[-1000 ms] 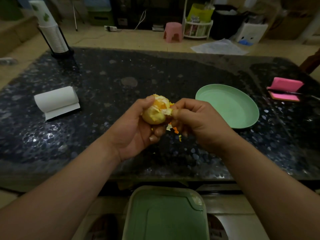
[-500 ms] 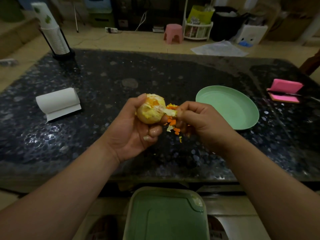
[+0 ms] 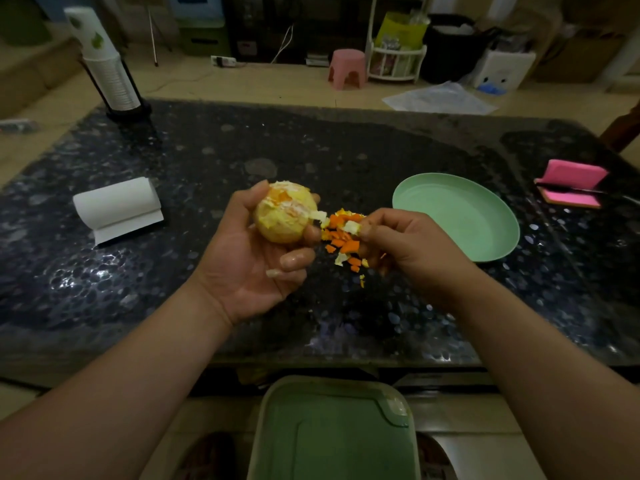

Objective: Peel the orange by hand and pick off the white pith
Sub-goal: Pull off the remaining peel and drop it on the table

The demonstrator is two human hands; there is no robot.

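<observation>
1. Holding the orange [image 3: 284, 213] above the middle of the table [image 3: 207, 161], the left hand [image 3: 252, 258] curls its fingers round the fruit. Pale pith covers most of the surface, with a patch of bare flesh on top.
2. The right hand [image 3: 408, 244] pinches a pale scrap of pith [image 3: 351, 226] between thumb and forefinger, just beside the orange. Whether the scrap is torn free cannot be told.
3. Risk: a hard pull on thick pith likely tears the segment skin and releases juice, because the bare flesh lies near the pull point.
4. Risk: the left fingertips look glossy, probably wet, so the fruit may turn or slip.
5. Risk: peel scraps [image 3: 341, 244] lie loose on the table below the hands, beside the green plate [image 3: 457, 216]. A dropped scrap likely joins them.
</observation>
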